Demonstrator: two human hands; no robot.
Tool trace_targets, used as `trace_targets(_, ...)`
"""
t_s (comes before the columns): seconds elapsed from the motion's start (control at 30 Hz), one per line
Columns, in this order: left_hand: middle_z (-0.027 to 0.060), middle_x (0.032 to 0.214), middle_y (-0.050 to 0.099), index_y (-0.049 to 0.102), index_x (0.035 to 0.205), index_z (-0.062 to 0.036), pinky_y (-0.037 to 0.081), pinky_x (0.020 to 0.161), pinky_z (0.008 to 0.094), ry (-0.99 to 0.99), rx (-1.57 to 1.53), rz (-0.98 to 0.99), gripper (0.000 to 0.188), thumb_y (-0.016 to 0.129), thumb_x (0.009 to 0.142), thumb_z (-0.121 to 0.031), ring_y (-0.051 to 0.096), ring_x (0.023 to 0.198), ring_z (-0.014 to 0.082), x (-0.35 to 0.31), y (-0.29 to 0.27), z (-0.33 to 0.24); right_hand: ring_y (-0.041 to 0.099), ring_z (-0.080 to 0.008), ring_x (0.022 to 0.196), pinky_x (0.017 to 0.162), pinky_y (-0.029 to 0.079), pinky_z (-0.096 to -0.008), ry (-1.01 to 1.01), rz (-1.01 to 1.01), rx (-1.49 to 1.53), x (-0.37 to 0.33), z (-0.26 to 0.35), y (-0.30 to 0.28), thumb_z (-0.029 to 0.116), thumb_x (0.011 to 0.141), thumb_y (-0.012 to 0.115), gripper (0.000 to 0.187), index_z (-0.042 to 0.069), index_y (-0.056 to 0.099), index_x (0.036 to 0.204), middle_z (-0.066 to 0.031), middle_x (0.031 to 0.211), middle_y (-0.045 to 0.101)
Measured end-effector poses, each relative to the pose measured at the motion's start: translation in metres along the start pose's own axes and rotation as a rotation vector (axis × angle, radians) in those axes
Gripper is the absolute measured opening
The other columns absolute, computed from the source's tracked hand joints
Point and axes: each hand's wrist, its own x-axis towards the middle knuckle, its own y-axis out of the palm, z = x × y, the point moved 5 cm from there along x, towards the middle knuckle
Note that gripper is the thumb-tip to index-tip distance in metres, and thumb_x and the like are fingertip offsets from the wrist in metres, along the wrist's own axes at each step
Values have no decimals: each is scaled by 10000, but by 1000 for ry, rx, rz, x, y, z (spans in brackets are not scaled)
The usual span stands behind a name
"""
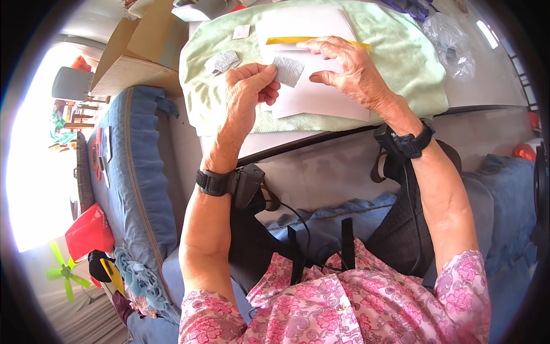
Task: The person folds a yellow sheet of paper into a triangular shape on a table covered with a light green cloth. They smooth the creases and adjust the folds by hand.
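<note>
From where I stand, I see the left hand point(249, 86) pinching a small grey square point(288, 71) by its left edge, between thumb and finger. The other fingers of that hand curl in. The right hand point(355, 71) is open wide, with a gap between thumb and fingers and nothing pinched there. The square is just left of that gap, near the right thumb but not touching it. The left hand is the nearer one, since it holds it. The square is about as wide as it is tall and sits a bit tilted, so it has no clear long way.

A yellow strip point(286, 40) runs from side to side above the square, long, thin and flat. The right fingers lie over part of it; I can't tell if they press on it.

The square looks crinkly and a bit shiny, like foil. More crinkly grey bits point(222, 61) lie to the left, near a small flat white square point(241, 31). Smooth white paper point(321, 100) lies under the hands, on a soft, fuzzy, pale green towel point(401, 63). Off to the right is a crumpled, see-through plastic bag point(450, 46).
</note>
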Motion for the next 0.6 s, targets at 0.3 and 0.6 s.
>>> trace_targets(0.3, 74, 687, 631, 642, 838, 37, 448, 517, 252, -62, -16, 13, 245, 626, 951, -180, 562, 546, 129, -5, 10, 0, 659, -188, 968, 838, 578, -284, -17, 77, 91, -1, 6, 9, -115, 797, 656, 358, 73, 724, 1094, -83, 1041, 682)
trace_targets(0.6, 81, 709, 636, 660, 849, 45, 481, 540, 255, -8, -99, 49, 390, 615, 965, -324, 583, 588, 132, -4, 6, -1, 651, -169, 692, 671, 534, -278, 34, -46, 231, 1, 1, 15, 4, 820, 714, 200, 42, 738, 1015, -101, 805, 713)
